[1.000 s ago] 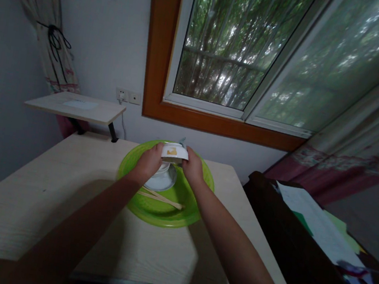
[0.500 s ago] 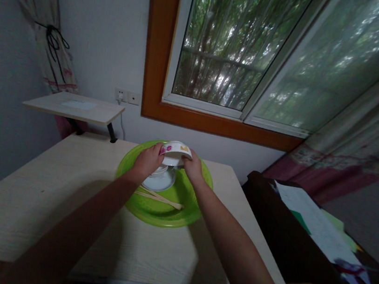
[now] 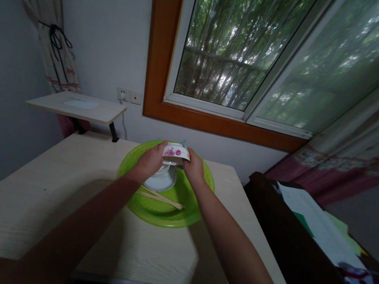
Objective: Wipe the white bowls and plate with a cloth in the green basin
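Observation:
Both hands hold a white bowl with a pink flower pattern, tipped on its side above a green basin. My left hand grips its left side and my right hand its right side; some of the fingertips are hidden. Inside the basin, under the bowl, a white plate lies with other white dishware on it, partly covered by my left hand. A few light wooden chopsticks lie in the basin in front of the plate.
The basin stands on a pale wooden table. A small raised shelf with a paper on it is at the back left. Behind are a wall socket and a window. To the right, a dark piece of furniture carries papers.
The bowl has turned in my hands, so more of its pink flowers face me. Both hands stay over the basin, and the camera view has shifted slightly.

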Demonstrator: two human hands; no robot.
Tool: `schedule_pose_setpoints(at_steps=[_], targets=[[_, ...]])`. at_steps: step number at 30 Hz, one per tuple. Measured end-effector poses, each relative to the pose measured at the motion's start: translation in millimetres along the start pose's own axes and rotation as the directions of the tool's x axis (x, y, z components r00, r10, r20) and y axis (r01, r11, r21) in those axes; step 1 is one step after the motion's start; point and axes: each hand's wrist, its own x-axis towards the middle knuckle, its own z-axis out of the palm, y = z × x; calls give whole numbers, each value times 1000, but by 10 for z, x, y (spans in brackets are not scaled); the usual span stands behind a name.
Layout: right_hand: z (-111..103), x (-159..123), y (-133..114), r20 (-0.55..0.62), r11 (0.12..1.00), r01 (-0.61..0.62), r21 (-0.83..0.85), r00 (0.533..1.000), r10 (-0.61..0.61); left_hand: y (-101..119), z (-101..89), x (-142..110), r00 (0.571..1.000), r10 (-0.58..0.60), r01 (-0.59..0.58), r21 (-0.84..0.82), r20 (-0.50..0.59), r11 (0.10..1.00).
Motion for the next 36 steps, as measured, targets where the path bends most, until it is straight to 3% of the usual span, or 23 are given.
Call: schedule_pose_setpoints(at_steps=[4, 7, 14, 20, 25, 32, 36], targets=[[-47, -35, -150, 15, 988, 37, -151, 999, -36, 1, 2, -19, 999, 47, -47, 70, -5, 996], [-56, -48, -196, 2, 985, 38, -170, 999, -38, -20, 1, -29, 998, 58, -56, 67, -21, 996], [-17, 1, -24, -43, 996, -49, 71, 998, 52, -70, 1, -8, 994, 79, -86, -95, -73, 992], [71, 44, 87, -26, 964, -137, 227, 989, 146, -113, 43, 15, 1000, -5, -1, -223, -28, 975], [56, 19, 80, 14, 994, -45, 99, 999, 44, -120, 27, 15, 999, -7, -3, -248, -41, 969], [-30, -17, -49, 24, 991, 49, -124, 999, -46, -46, -29, -35, 1000, -10, 10, -20, 7, 1000], [-50, -22, -93, -9, 989, 93, -119, 995, -95, -52, -19, -34, 1000, 6, -6, -1, -21, 1000]])
